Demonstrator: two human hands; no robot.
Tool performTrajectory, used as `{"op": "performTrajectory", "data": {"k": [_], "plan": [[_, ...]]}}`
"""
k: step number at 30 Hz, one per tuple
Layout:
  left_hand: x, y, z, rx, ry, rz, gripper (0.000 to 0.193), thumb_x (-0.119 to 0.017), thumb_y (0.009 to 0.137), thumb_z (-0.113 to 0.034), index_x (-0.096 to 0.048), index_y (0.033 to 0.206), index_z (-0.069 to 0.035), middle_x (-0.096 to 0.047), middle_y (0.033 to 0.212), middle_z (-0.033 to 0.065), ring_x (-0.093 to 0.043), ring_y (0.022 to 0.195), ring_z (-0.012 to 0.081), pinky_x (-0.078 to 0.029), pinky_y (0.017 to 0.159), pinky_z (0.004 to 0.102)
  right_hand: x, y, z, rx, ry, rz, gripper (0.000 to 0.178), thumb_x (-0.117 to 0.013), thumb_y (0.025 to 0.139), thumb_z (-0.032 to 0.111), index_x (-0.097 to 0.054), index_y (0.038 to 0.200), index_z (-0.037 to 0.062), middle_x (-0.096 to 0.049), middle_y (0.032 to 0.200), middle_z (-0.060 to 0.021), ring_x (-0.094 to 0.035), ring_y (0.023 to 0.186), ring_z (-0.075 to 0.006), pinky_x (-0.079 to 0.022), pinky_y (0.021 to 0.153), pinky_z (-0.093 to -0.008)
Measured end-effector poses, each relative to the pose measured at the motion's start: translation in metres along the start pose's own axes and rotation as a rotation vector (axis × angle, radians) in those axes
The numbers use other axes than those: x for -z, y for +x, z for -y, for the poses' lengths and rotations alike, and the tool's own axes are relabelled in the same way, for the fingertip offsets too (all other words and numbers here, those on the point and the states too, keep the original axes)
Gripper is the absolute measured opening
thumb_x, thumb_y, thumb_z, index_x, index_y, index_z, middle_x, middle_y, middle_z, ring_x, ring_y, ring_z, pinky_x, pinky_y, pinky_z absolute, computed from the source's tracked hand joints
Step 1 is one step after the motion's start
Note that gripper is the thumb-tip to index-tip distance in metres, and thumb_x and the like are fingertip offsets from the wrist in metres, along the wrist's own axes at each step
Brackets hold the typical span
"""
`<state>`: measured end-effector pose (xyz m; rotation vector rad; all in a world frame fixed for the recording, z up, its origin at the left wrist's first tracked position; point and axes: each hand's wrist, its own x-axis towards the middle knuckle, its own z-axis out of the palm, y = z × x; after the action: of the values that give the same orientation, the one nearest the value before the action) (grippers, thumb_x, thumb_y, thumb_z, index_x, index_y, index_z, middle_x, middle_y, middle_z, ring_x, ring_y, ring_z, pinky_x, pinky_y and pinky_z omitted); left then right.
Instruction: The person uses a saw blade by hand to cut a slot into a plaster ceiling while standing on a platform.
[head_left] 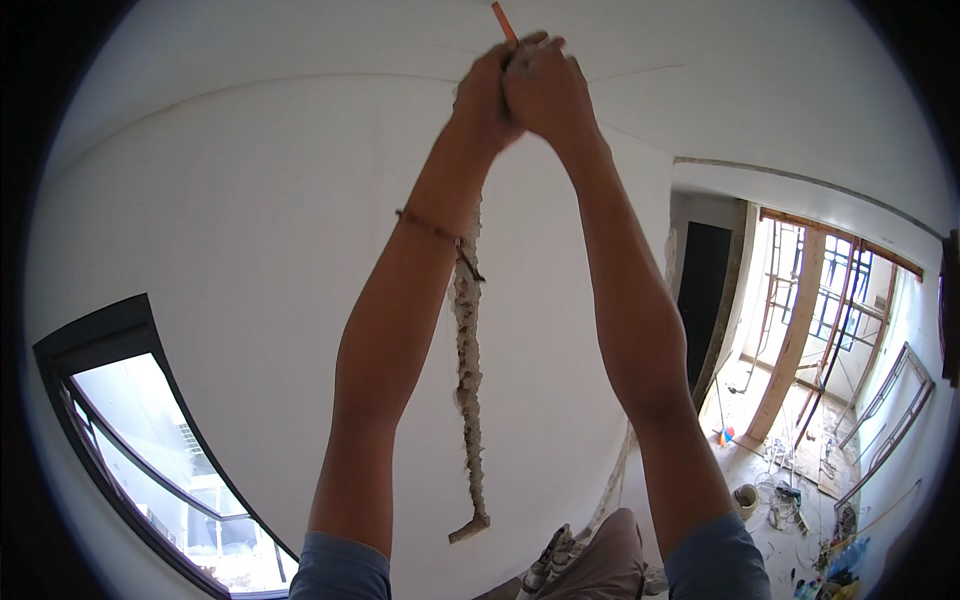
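Both my arms reach up to the top of the white wall (560,330), where it meets the ceiling. My left hand (485,100) and my right hand (550,90) are closed together, the right partly over the left. From between them a thin orange rod-like thing (504,22) points up; its lower part is hidden in my grip, and its kind is not clear. Below my hands a rough channel (467,370) is cut down the wall, bending left at its bottom end. A thin dark band (430,226) circles my left forearm.
At lower left is a dark-framed window (150,400). To the right, an opening shows a wooden post (790,340), a metal frame (890,420) leaning on the wall, a bucket (745,498), and cords and debris on the floor. My trousered leg (610,560) and a shoe (548,560) show below.
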<state>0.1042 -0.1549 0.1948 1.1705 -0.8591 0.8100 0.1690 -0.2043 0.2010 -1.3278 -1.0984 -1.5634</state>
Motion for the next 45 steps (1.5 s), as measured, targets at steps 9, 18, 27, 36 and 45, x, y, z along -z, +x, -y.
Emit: {"op": "performTrajectory", "data": {"k": [9,18,27,36,45], "plan": [[0.026,0.050,-0.035,0.074,-0.155,0.091,0.019,-0.046,0.094,-0.019,-0.059,0.093,-0.005,-0.062,0.086,0.0043,-0.060,0.079,0.0158,-0.051,0.071,0.0300,0.000,0.043,0.012,0.037,0.282,0.143,0.033,-0.042,0.084,0.016,-0.057,0.099,-0.0084,-0.061,0.099,-0.0291,-0.061,0.094,-0.0416,-0.049,0.084,-0.0468],[-0.003,-0.051,0.025,-0.036,-0.080,-0.118,0.019,-0.040,0.096,-0.014,-0.056,0.093,-0.005,-0.060,0.088,0.0057,-0.057,0.081,0.0167,-0.049,0.073,0.0301,0.043,-0.066,0.015,-0.097,0.499,0.220,0.029,-0.039,0.084,0.012,-0.059,0.094,-0.0070,-0.063,0.084,-0.0267,-0.061,0.081,-0.0456,-0.050,0.076,-0.0491],[0.036,0.067,-0.053,0.049,-0.081,0.108,0.011,-0.051,0.091,-0.008,-0.059,0.095,0.000,-0.062,0.081,0.0037,-0.058,0.074,0.0098,-0.052,0.067,0.0279,0.040,0.050,0.042,-0.249,0.434,0.420,0.023,-0.043,0.085,0.008,-0.061,0.086,-0.0062,-0.064,0.088,-0.0233,-0.065,0.082,-0.0300,-0.055,0.067,-0.0378],[0.004,-0.048,0.027,-0.071,-0.002,-0.143,0.019,-0.044,0.093,-0.014,-0.059,0.091,-0.002,-0.060,0.086,0.0045,-0.057,0.080,0.0151,-0.049,0.072,0.0282,0.036,-0.061,0.014,-0.100,0.535,0.216,0.027,-0.040,0.084,0.012,-0.058,0.083,-0.0082,-0.061,0.082,-0.0279,-0.061,0.080,-0.0460,-0.050,0.077,-0.0503],[0.032,0.080,-0.049,-0.039,-0.126,-0.004,0.021,-0.042,0.095,-0.016,-0.056,0.090,-0.001,-0.059,0.076,0.0077,-0.056,0.066,0.0200,-0.052,0.060,0.0340,0.023,0.069,0.032,-0.180,0.420,0.459,0.032,-0.040,0.086,0.018,-0.058,0.085,-0.0086,-0.063,0.086,-0.0263,-0.065,0.072,-0.0294,-0.051,0.056,-0.0399]]}}
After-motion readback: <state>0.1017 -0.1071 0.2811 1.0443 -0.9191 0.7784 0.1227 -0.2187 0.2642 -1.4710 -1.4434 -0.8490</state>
